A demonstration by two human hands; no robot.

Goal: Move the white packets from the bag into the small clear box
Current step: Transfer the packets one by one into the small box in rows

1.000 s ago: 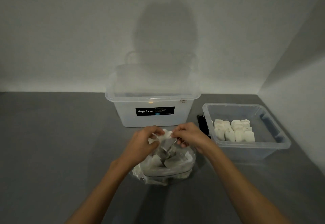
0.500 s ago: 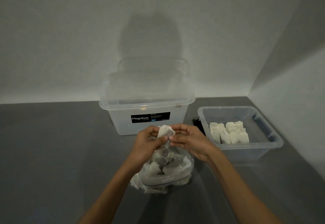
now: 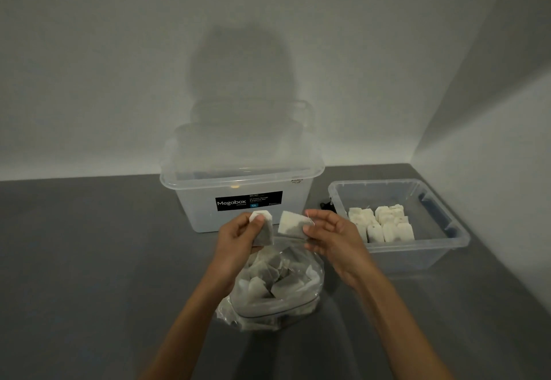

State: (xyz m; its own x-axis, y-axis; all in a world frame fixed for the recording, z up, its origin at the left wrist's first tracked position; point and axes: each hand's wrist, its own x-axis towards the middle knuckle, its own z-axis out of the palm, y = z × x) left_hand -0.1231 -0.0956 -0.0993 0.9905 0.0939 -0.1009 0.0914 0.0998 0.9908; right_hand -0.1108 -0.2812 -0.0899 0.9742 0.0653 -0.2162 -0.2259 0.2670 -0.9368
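The tabletop (image 3: 89, 260) is a smooth, dark grey sheet with a faint sheen near the lower edge. It runs back to a plain pale wall (image 3: 119, 51) and meets a second wall (image 3: 492, 141) on the right, so the scene sits in a corner. The light is dim, and a broad rounded shadow (image 3: 241, 75) lies on the back wall.

The left hand (image 3: 238, 239) holds one white packet (image 3: 264, 229) upright, its grip pinching it with the thumb across the front. Just to the right of that grip, the right hand (image 3: 331, 236) pinches a second packet (image 3: 292, 224) by its right edge between thumb and forefinger, with the other fingers loosely spread. The two packets hang side by side with a narrow gap between them.

Directly below both grips the clear bag (image 3: 310, 278) slumps on the tabletop, holding many more packets. To the right of the right grip, and near it, stands the small clear box (image 3: 417, 248), where rows of white packets (image 3: 381, 223) stand packed together toward its left side. Beyond the grips a larger lidded box (image 3: 238, 182) stands against the back wall, and it carries a black label (image 3: 249, 200) reading "Megabox". A small dark object (image 3: 326, 204) lies between the two boxes. It is too dim to identify.
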